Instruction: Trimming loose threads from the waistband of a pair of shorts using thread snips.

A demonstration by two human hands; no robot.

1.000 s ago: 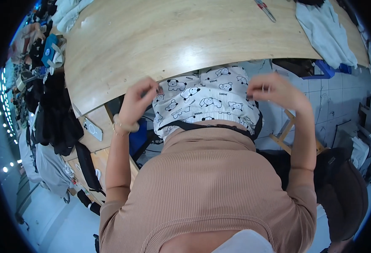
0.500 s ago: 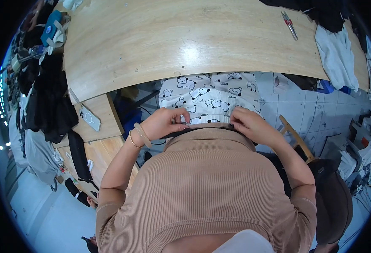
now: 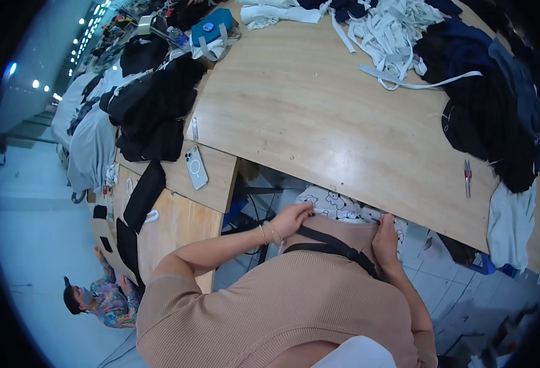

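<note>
My left hand [image 3: 293, 219], a bracelet and a bangle at its wrist, is closed in a pinch at the left end of the hem of my tan ribbed top [image 3: 282, 288]. The right end of the hem is gripped by my right hand [image 3: 387, 238], its fingers partly hidden. Between the two hands the tan cloth is drawn out over white trousers [image 3: 337, 205] printed with cartoon dogs. A black strap [image 3: 328, 240] crosses the tan cloth at my waist.
Ahead stands a wooden table [image 3: 294, 116]. On it lie red-handled thread snips [image 3: 467, 178], dark garments [image 3: 491, 110] and white fabric strips [image 3: 393, 37]. To the left are a phone [image 3: 196, 167], black cloth [image 3: 153, 110] and a seated person [image 3: 107, 300] in a cap.
My view has swung left and up, bringing in more tabletop and the seated person. The tan hem now reaches further out over the trousers, and the black strap shows more.
</note>
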